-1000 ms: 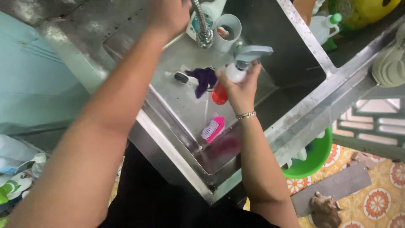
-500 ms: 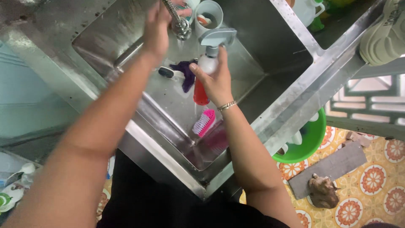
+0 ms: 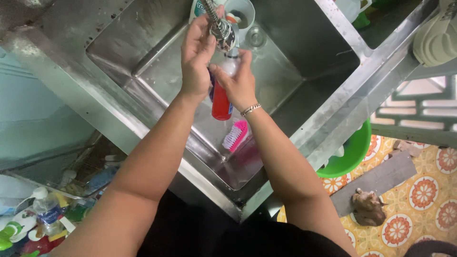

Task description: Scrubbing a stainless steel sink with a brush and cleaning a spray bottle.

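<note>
Over a steel sink [image 3: 143, 62], my right hand [image 3: 240, 83] grips a clear bottle with red liquid [image 3: 221, 102], held upright under the tap. My left hand [image 3: 197, 57] is wrapped around the flexible metal tap spout [image 3: 221, 28] and touches the top of the bottle. The bottle's upper part is hidden behind both hands. A bracelet sits on my right wrist [image 3: 251, 110]. A pink scrub brush [image 3: 235, 135] lies on the sink floor just below the bottle.
A white cup [image 3: 240, 12] with small items stands at the sink's back, beside the drain [image 3: 256, 37]. A green plastic basin [image 3: 350, 154] sits under the sink's right edge. Bottles and clutter [image 3: 38, 214] lie at the lower left. Patterned floor tiles [image 3: 423, 190] show at right.
My left hand came off the tap base and down onto the spout end. My right hand brought the bottle up under the spout. The spray head seen earlier is no longer visible.
</note>
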